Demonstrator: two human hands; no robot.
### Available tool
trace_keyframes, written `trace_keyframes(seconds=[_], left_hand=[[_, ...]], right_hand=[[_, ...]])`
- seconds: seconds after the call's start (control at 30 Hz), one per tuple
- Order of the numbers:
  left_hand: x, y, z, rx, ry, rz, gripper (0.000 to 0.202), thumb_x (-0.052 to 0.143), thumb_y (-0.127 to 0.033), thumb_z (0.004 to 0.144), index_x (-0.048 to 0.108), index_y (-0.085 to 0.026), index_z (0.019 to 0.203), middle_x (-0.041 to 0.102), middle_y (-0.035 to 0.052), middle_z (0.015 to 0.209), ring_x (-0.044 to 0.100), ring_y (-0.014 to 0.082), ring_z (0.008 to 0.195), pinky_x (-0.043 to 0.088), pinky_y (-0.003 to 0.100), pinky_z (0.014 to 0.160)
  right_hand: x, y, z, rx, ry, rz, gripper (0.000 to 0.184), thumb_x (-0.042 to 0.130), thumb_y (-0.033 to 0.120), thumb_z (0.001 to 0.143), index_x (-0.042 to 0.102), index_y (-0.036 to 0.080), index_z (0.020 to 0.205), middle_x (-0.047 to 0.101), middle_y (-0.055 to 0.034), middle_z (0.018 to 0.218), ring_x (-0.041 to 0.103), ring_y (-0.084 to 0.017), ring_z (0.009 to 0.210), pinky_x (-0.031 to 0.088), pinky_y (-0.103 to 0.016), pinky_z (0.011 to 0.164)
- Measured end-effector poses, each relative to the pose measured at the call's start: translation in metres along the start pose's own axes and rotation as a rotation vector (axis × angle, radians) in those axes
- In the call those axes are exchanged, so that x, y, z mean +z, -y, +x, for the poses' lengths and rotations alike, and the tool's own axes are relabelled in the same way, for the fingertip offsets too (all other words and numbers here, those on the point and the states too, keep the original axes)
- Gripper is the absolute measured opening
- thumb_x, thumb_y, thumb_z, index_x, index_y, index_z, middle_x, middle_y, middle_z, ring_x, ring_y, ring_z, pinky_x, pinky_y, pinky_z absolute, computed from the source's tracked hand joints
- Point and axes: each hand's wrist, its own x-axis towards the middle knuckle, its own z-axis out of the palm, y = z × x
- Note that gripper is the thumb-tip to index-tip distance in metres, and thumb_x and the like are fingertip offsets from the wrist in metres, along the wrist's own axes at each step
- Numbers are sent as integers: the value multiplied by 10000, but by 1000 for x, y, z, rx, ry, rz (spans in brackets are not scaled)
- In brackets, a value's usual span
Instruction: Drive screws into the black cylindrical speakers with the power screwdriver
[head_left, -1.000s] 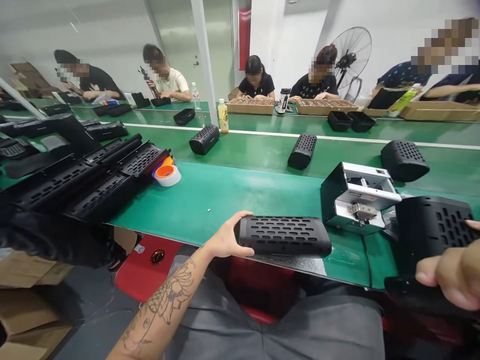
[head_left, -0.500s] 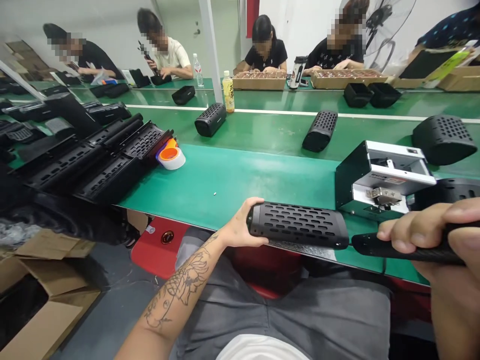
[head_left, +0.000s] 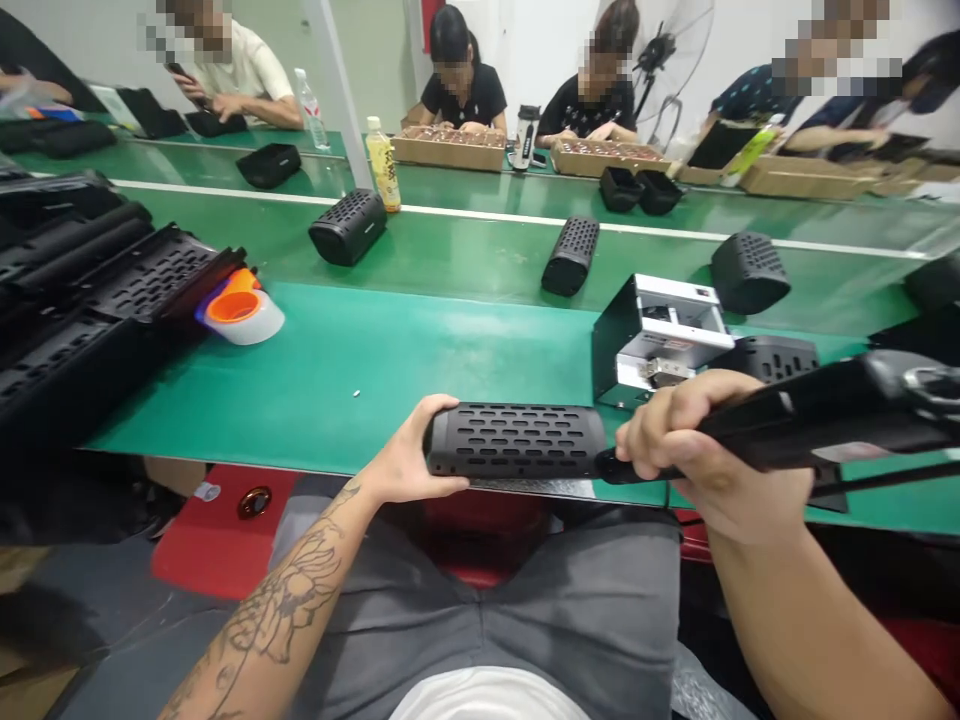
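A black perforated housing (head_left: 519, 440), rounded and slotted like a speaker shell, lies on its side at the table's front edge. My left hand (head_left: 409, 455) is closed around its left end, thumb below and fingers over the top. In my right hand (head_left: 686, 435) is a black electric screwdriver (head_left: 802, 415), held nearly level with the grip wrapped by my fingers. Its narrow nose meets the right end of the housing; the exact contact point is too small to make out.
Behind my right hand stands a silver-and-black screw feeder (head_left: 660, 340). Stacked black shells (head_left: 82, 310) and an orange-and-white tape roll (head_left: 244, 308) are at left. More housings (head_left: 349, 228) sit on the green belt, with a yellow bottle (head_left: 383, 165). Several co-workers sit opposite.
The camera view has turned right. My right hand has come in from the right with the screwdriver, whose nose now reaches the housing's end. My left hand keeps its hold.
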Motion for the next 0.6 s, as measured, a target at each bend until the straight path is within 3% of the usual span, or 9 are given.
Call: trace_keyframes(seconds=[0.2, 0.43, 0.53, 0.6], left_hand=[[1, 2, -1, -15, -21, 63, 1008, 945, -395, 685, 423, -310, 1543, 574, 110, 1517, 657, 367, 1370, 586, 529, 1166], [4, -5, -2, 13, -21, 54, 1024, 931, -378, 701, 383, -306, 1563, 560, 124, 1519, 651, 362, 1377, 566, 532, 1188], [11, -8, -2, 45, -28, 59, 1046, 924, -387, 734, 344, -312, 1601, 521, 142, 1553, 617, 373, 1420, 531, 555, 1226], [17, -8, -2, 86, -42, 57, 1065, 926, -389, 744, 324, -308, 1618, 504, 155, 1562, 592, 383, 1448, 511, 571, 1244]], right_hand=[[0, -3, -3, 19, 55, 26, 193, 781, 289, 1006, 610, 210, 963, 583, 20, 714, 615, -141, 599, 601, -343, 649], [-6, -6, -6, 105, 113, -45, 258, 795, 343, 996, 619, 193, 881, 586, -11, 708, 622, -161, 638, 629, -386, 707], [-13, 7, 3, 62, 72, -52, 251, 799, 390, 995, 645, 215, 903, 579, -8, 680, 619, -168, 610, 631, -376, 647], [-25, 16, 16, -23, -89, -51, 321, 821, 451, 978, 637, 209, 876, 530, 1, 639, 582, -156, 552, 601, -355, 577]])
